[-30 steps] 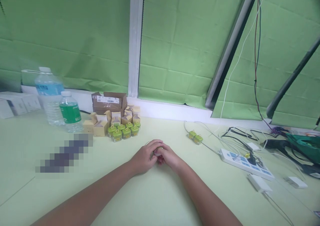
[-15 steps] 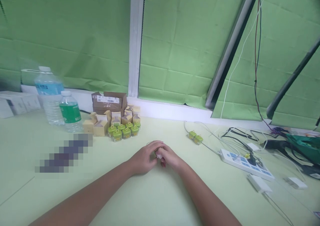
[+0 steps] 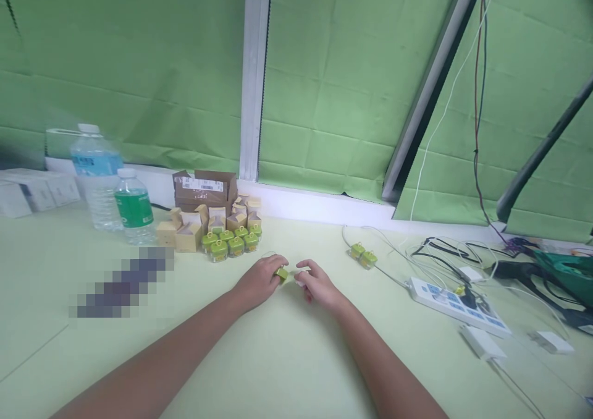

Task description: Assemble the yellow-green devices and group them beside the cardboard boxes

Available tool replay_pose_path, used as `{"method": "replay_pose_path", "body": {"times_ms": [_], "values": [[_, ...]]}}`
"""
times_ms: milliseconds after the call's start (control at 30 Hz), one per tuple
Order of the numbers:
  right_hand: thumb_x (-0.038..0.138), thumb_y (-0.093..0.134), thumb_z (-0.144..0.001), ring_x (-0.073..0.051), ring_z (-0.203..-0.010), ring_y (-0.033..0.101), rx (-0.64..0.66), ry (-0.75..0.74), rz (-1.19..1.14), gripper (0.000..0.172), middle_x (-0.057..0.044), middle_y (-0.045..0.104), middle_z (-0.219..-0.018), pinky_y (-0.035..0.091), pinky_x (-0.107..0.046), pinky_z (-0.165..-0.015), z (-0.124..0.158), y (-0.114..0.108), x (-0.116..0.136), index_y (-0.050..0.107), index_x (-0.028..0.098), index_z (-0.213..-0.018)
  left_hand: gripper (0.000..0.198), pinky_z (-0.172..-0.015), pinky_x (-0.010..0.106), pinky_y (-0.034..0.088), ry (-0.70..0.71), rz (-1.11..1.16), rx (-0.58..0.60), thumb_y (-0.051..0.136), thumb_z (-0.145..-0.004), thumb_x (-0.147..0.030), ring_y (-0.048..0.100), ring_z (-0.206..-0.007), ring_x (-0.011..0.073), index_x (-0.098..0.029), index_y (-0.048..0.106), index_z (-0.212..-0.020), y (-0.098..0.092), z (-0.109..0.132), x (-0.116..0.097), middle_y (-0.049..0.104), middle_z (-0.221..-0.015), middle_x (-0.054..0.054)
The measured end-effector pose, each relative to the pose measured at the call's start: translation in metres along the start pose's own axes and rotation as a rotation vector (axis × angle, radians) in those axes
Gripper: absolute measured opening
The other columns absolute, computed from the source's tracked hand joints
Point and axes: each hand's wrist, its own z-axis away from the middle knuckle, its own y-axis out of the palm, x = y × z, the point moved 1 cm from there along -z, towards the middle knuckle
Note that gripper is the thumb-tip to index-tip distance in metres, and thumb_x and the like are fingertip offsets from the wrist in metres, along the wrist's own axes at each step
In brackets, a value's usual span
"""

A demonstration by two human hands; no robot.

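Cartons point(image 3: 215, 221), their flaps raised, are seen beyond and to the left of the left hand point(image 3: 259, 283); seven green-lidded containers point(image 3: 236, 245) are grouped just in front of them, nearer the hand. A green piece point(image 3: 281, 275) is gripped by the left hand's fingers, the hand being held apart from the right. In the right hand point(image 3: 319, 284) a small white piece point(image 3: 301, 277) is pinched, its form too small to be made out. Two further containers point(image 3: 365, 258) are placed beyond and to the right of that hand. Opening of the cartons may be judged done; handling of the green piece, unfinished.
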Motion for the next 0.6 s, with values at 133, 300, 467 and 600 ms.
{"method": "replay_pose_path", "body": {"times_ms": [133,300,467,600], "values": [[0.032,0.056,-0.076,-0.010,-0.048,0.043,0.001,0.001,0.014,0.027,0.006,0.048,-0.063,0.038,-0.021,-0.039,-0.003,-0.001,-0.002,0.056,0.020,-0.100,0.036,-0.097,0.039,0.043,0.060,-0.069,0.001,0.047,-0.080,-0.005,0.061,-0.104,0.0232,-0.021,0.063,-0.107,0.000,0.000,-0.002,0.070,-0.110,0.005],[0.030,0.055,-0.078,-0.010,-0.045,0.044,0.002,-0.007,0.017,0.022,0.006,0.050,-0.061,0.039,-0.022,-0.039,-0.005,-0.001,-0.003,0.057,0.020,-0.097,0.020,-0.097,0.042,0.040,0.154,-0.160,-0.002,0.049,-0.086,-0.010,0.060,-0.100,0.0228,-0.022,0.064,-0.093,-0.003,0.001,-0.013,0.070,-0.098,0.003],[0.030,0.054,-0.079,-0.011,-0.046,0.047,-0.032,-0.037,0.061,0.014,0.005,0.050,-0.062,0.038,-0.022,-0.041,-0.008,-0.003,-0.006,0.056,0.021,-0.088,0.028,-0.096,0.043,0.040,0.108,-0.171,-0.042,0.052,-0.082,-0.010,0.058,-0.106,0.0250,-0.022,0.062,-0.106,-0.005,0.002,-0.015,0.068,-0.106,0.005],[0.030,0.058,-0.077,-0.012,-0.056,0.052,-0.135,-0.138,0.242,0.016,0.004,0.055,-0.068,0.042,-0.024,-0.052,-0.008,-0.010,-0.009,0.057,0.021,-0.090,0.042,-0.099,0.043,0.041,0.108,-0.106,-0.131,0.048,-0.078,-0.006,0.056,-0.112,0.0252,-0.021,0.057,-0.116,-0.007,0.003,-0.018,0.066,-0.115,0.007]]}}
